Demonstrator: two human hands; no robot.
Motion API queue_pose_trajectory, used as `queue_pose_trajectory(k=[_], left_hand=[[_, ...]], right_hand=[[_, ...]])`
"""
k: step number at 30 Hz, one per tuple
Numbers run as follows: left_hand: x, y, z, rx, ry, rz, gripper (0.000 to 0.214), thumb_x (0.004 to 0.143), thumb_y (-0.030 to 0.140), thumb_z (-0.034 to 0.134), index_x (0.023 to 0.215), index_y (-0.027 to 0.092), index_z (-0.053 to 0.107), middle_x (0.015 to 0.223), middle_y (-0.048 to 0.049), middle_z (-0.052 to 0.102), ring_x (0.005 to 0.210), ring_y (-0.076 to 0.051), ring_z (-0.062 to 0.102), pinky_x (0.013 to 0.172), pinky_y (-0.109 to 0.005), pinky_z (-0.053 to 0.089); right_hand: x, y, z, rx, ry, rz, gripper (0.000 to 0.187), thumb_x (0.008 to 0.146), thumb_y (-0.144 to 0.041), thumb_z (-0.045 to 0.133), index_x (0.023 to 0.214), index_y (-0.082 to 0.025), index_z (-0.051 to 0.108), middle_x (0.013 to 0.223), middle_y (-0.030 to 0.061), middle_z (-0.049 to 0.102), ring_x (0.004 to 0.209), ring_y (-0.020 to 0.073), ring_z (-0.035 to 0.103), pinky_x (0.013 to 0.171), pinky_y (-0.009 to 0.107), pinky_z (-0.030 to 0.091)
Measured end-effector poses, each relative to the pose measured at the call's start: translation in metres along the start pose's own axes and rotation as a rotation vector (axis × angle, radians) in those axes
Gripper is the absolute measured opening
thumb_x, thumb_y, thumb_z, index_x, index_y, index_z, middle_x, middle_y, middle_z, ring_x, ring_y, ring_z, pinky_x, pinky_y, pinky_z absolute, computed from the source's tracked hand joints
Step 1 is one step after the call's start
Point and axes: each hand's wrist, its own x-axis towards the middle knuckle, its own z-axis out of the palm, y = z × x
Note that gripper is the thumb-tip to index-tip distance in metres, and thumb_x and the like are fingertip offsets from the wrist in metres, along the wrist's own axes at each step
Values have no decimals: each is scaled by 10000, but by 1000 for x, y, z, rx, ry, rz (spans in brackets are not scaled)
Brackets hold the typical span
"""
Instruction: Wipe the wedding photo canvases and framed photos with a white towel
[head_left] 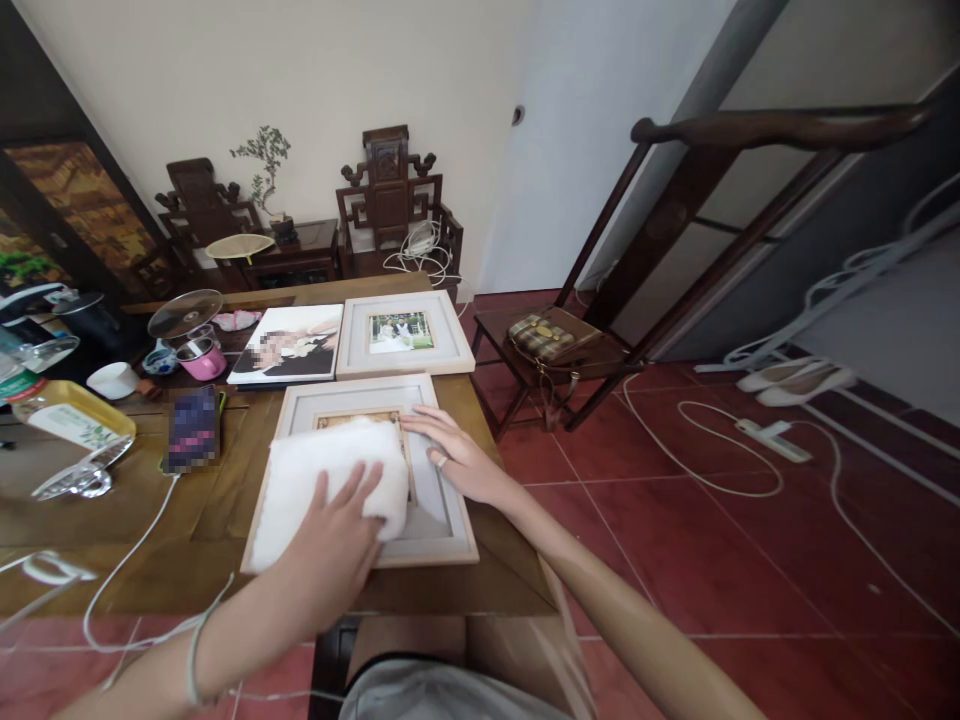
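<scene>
A picture frame point(442, 545) with a pale wooden rim and light mat lies flat on the table near its right end. Over its left and middle part is spread a folded white fluffy cloth point(300, 470), which hides much of the inner picture. My left hand point(341, 520) rests on this cloth with its fingers spread. On the right side of the same frame lies my right hand point(457, 455), fingers stretched out flat, with a ring on one of them. Just beyond is a second framed photo point(401, 332), showing two people outdoors.
Left of the framed photo lies a photo book point(289, 345). A phone point(193, 430) with a white cable, an oil bottle point(75, 415), a pink cup point(201, 360) and a white cup point(112, 380) are on the table point(225, 510). A wooden chair point(547, 370) holds a plaid bag point(555, 340).
</scene>
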Motion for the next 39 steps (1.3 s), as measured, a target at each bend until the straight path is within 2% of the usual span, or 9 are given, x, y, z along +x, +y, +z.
queue_pose_trajectory(k=[7,12,15,20,23,26,30,34,39], left_hand=[[60,-53,7,102,211,-84,293,936,148,418,1006,107,699,1553,-199,279,1441,-373,246,1100,-657,261],[77,-58,0,112,174,-106,323,939,122,393,1100,94,671,1561,-209,258,1441,-415,210,1065,-709,257],[65,-38,-5,87,75,-42,307,899,81,418,1025,110,696,1554,-207,279,1431,-427,235,1043,-710,294],[18,5,-16,91,-145,71,256,875,127,491,997,103,715,1540,-234,295,1409,-447,276,1017,-659,375],[-7,20,-21,66,-160,161,252,851,160,533,1008,130,726,1516,-230,344,1380,-442,343,1000,-624,422],[-13,25,-20,73,-149,169,277,854,191,543,1065,157,719,1509,-206,375,1368,-418,380,1003,-583,443],[8,15,-13,78,-71,34,293,889,176,497,1094,159,705,1516,-201,366,1383,-407,359,1004,-595,432],[47,-13,-8,109,91,-84,294,892,146,479,1080,135,704,1521,-203,357,1402,-430,309,1032,-643,374],[84,-39,-4,151,184,-96,380,938,120,384,1247,100,604,1558,-219,267,1438,-428,209,1027,-670,357]], right_hand=[[0,-1,-1,3,-6,5,451,989,-444,358,1351,-231,520,1383,121,546,1390,282,340,1129,554,310],[-1,-1,-2,-1,-10,10,435,991,-411,363,1351,-219,514,1392,129,534,1397,279,327,1130,548,307],[-1,-2,-2,0,-20,11,391,981,-350,389,1307,-204,545,1376,139,540,1395,281,332,1127,553,308],[0,-6,-3,-7,-25,63,406,946,-248,417,1337,-213,516,1401,124,506,1406,269,322,1138,534,297],[0,-7,-3,-9,-23,57,444,945,-241,400,1381,-228,481,1413,118,494,1404,270,327,1138,528,301],[0,-6,-3,-14,-30,43,444,949,-244,385,1380,-222,486,1409,122,501,1404,270,323,1135,532,304],[0,-5,-3,-12,-27,37,428,952,-257,392,1363,-222,503,1393,119,522,1402,268,326,1136,538,303],[0,-3,-2,-4,-17,20,397,957,-293,407,1334,-238,521,1390,110,536,1394,279,338,1127,560,308],[-1,-3,-2,-7,-25,28,412,960,-307,409,1348,-215,510,1394,131,525,1399,285,335,1134,555,297]])
